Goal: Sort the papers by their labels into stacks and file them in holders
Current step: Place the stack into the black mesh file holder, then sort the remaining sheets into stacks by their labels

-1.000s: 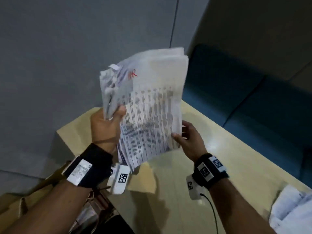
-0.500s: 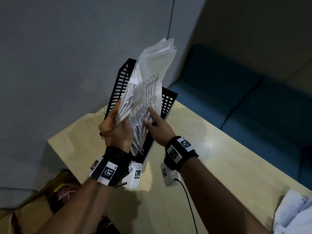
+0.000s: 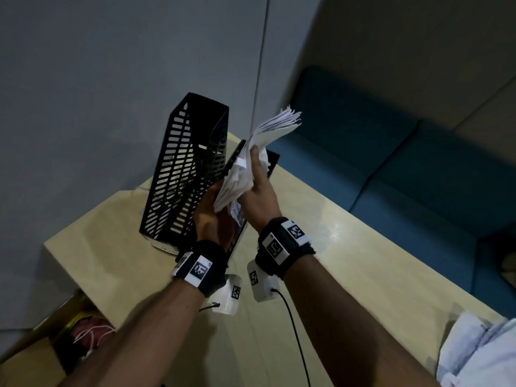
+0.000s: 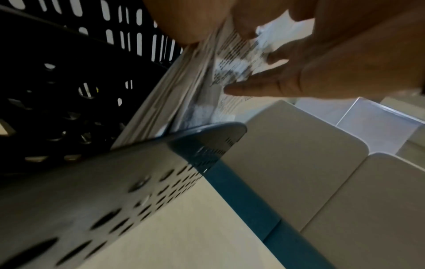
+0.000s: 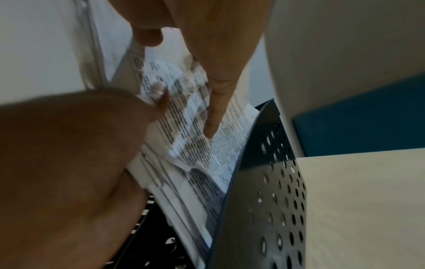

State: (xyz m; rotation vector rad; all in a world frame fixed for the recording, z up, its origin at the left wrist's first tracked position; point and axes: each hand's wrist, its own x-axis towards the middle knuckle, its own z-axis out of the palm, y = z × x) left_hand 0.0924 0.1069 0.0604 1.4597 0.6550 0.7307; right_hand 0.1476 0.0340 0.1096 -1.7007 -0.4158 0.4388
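A thick stack of printed papers [image 3: 245, 174] stands tilted, its lower end inside a slot of the black perforated file holder [image 3: 184, 169] on the table. My left hand [image 3: 208, 210] grips the stack from the left, thumb on the printed face. My right hand [image 3: 259, 196] lies against that face with straight fingers. The left wrist view shows the papers [image 4: 174, 102] sliding behind the holder's perforated wall [image 4: 138, 182], with my right hand [image 4: 322, 63] spread on them. In the right wrist view a straight finger [image 5: 212, 118] rests on the papers [image 5: 195, 154] beside my left hand [image 5: 69, 145].
The holder stands at the far left corner of a light wooden table [image 3: 363, 261]. Another loose pile of papers [image 3: 474, 353] lies at the table's near right. An open cardboard box [image 3: 69, 331] sits on the floor to the left. A blue sofa [image 3: 418, 177] runs behind the table.
The stack has turned from face-on to edge-on and gone down into the holder. My right hand has shifted from the stack's lower edge onto its printed face.
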